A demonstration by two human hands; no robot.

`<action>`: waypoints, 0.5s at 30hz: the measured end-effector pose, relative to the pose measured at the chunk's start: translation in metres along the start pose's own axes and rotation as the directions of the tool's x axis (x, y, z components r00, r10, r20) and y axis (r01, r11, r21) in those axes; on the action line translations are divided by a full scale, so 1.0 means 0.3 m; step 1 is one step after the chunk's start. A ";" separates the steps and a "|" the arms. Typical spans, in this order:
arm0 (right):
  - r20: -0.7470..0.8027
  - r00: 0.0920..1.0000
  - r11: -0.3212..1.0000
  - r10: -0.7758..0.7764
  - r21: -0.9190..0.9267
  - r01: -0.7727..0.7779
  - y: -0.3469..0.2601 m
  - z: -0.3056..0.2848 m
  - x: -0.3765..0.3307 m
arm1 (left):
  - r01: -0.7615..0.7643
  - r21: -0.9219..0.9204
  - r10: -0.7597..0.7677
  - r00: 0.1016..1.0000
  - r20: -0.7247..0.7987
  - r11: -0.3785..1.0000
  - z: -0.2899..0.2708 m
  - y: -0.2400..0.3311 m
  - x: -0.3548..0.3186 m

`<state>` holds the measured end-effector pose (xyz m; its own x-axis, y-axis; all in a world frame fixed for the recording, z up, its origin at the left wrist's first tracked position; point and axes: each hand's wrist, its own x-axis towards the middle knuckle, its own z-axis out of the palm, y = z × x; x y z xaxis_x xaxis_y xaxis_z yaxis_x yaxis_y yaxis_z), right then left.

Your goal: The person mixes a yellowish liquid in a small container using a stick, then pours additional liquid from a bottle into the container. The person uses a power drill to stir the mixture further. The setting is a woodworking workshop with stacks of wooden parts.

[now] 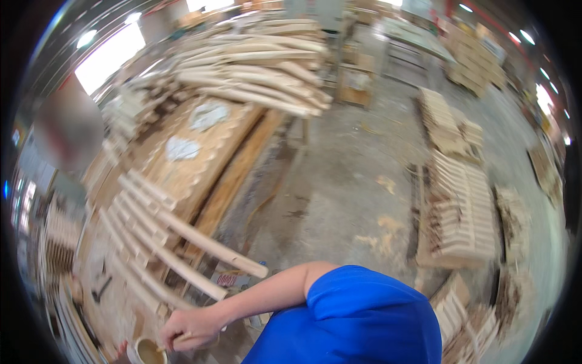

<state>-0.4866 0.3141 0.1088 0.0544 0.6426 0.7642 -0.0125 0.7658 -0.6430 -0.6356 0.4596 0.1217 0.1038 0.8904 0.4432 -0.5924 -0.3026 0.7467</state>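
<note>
At the lower left, my right hand [193, 329] is closed around a thin, light wooden stick [162, 348]. The stick's lower end points into a pale round cup [140, 353] with yellowish contents; whether that end carries bristles I cannot make out. Fingertips of my left hand [122, 350] show against the cup's left side, gripping it, while the rest of that hand is cut off by the picture's edge. Just beyond both hands, several long, slightly curved wooden pieces [206, 239] lie side by side on the wooden workbench [91, 273].
A dark hammer [102, 290] lies on the bench. Two white cloths [182, 148] rest on a wooden panel farther off, with a large pile of curved wooden parts [260, 60] behind. Stacked ribbed wooden parts [464, 209] stand on the floor to the right. A person [66, 130], blurred, is at far left.
</note>
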 end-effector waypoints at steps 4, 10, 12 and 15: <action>0.000 0.975 0.962 0.222 0.160 -0.219 -0.067 -0.019 -0.044 | 0.057 -0.068 -0.051 0.995 0.090 0.996 0.178 -0.071 -0.056; -0.109 0.970 0.973 0.219 0.094 -0.209 -0.150 -0.105 -0.093 | 0.115 -0.151 -0.078 0.970 0.228 0.982 0.373 -0.115 -0.126; -0.143 0.969 0.979 0.201 0.060 -0.194 -0.190 -0.128 -0.116 | 0.131 -0.163 -0.085 0.961 0.264 0.978 0.429 -0.118 -0.159; -0.175 0.981 0.989 0.082 -0.107 -0.102 -0.249 -0.177 -0.161 | 0.152 -0.184 -0.090 0.947 0.307 0.971 0.519 -0.125 -0.218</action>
<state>-0.4352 0.2246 0.1173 0.2273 0.6889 0.6883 0.0888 0.6892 -0.7191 -0.4958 0.3600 0.1419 0.3973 0.7662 0.5051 -0.7063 -0.0961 0.7013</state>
